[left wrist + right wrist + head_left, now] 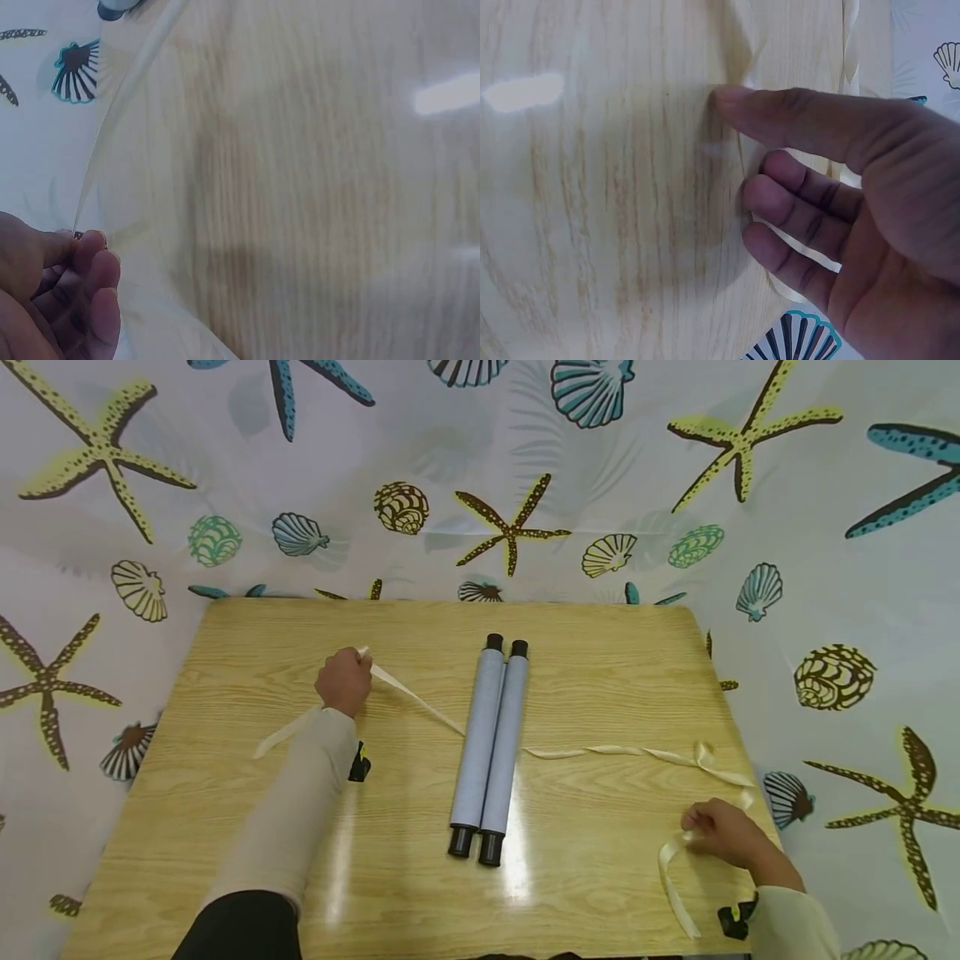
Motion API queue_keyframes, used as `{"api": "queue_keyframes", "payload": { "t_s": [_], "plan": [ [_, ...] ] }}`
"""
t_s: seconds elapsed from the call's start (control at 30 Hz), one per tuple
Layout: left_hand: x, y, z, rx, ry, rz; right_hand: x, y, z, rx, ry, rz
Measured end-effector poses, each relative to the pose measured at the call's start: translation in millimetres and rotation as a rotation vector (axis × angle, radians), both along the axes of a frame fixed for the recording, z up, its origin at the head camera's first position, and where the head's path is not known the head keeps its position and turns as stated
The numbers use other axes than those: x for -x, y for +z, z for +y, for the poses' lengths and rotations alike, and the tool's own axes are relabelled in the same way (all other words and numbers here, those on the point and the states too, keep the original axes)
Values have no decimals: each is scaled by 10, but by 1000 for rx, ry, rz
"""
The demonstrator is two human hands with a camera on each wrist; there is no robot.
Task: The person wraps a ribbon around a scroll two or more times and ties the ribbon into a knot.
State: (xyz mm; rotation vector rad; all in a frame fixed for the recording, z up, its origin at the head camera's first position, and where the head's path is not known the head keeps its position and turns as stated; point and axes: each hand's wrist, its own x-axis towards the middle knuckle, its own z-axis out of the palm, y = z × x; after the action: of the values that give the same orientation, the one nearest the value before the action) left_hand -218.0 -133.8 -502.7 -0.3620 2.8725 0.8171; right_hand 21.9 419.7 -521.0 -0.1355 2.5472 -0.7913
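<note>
A long cream ribbon point(420, 702) runs across the table and passes under two rolls with grey-blue covers, a left roll point(477, 735) and a right roll point(504, 743), both with black ends. My left hand point(345, 682) pinches the ribbon's left stretch between thumb and finger, lifting it off the table; its loose tail hangs behind the forearm. At the front right, my right hand point(723, 833) holds the ribbon's other stretch at the thumb, and a tail point(671, 885) curves down toward the front edge. In the right wrist view the ribbon point(748, 37) runs behind the thumb; the index finger is hidden.
The wooden table point(600, 685) has a glossy top with light reflections. Cloth with starfish and shell prints point(337, 460) hangs behind it and along both sides. Near the right edge the ribbon has a small twisted loop point(703, 756).
</note>
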Motion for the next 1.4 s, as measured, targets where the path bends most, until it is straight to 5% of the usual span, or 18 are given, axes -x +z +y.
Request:
{"api": "queue_keyframes", "payload": {
  "t_s": [0.13, 0.37, 0.53, 0.77, 0.9, 1.03, 1.2, 1.3, 1.4],
  "plan": [
    [103, 40, -80, -144, 47, 21, 10, -6, -36, -59, -8, 40],
    [239, 126, -135, -587, 190, 47, 18, -9, -53, -100, -22, 36],
    [234, 250, -184, -728, 290, 61, 20, 3, -96, -110, -42, 74],
    [264, 346, -308, -688, 342, 125, 39, 18, -171, -138, -127, 138],
    [287, 401, -421, -685, 360, 145, 91, 26, -210, -51, -237, 229],
    [330, 493, -534, -667, 381, 172, 227, 109, -233, 188, -377, 324],
    [347, 592, -583, -609, 380, 191, 470, 261, -249, 648, -553, 346],
    [325, 653, -534, -514, 313, 225, 633, 372, -284, 839, -602, 325],
    [298, 741, -431, -417, 196, 319, 835, 555, -374, 866, -639, 288]
  ]
}}
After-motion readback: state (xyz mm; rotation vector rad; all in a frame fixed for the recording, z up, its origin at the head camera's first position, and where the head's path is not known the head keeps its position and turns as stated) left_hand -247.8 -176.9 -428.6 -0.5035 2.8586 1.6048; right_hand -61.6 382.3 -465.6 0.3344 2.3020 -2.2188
